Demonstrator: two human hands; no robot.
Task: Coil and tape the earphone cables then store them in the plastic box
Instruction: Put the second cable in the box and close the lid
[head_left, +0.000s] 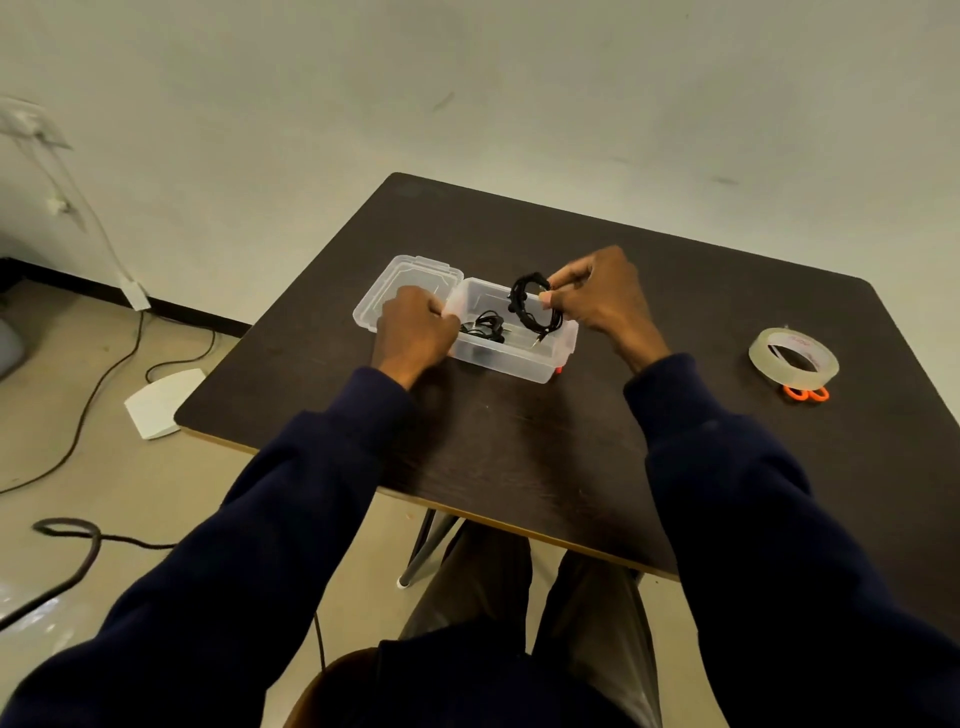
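A clear plastic box (524, 364) stands open near the middle of the dark table, its lid (410, 278) folded out to the left. My right hand (602, 301) pinches a coiled black earphone cable (532, 306) just above the box's right half. Another black earphone bundle (485, 327) lies inside the box. My left hand (413, 327) grips the box's left rim by the hinge.
A roll of clear tape (793, 356) lies at the table's right, on top of orange-handled scissors (806, 393). The table (519, 452) edge runs close to my lap. Cables (88, 395) and a white plate-like piece (163, 402) lie on the floor at the left.
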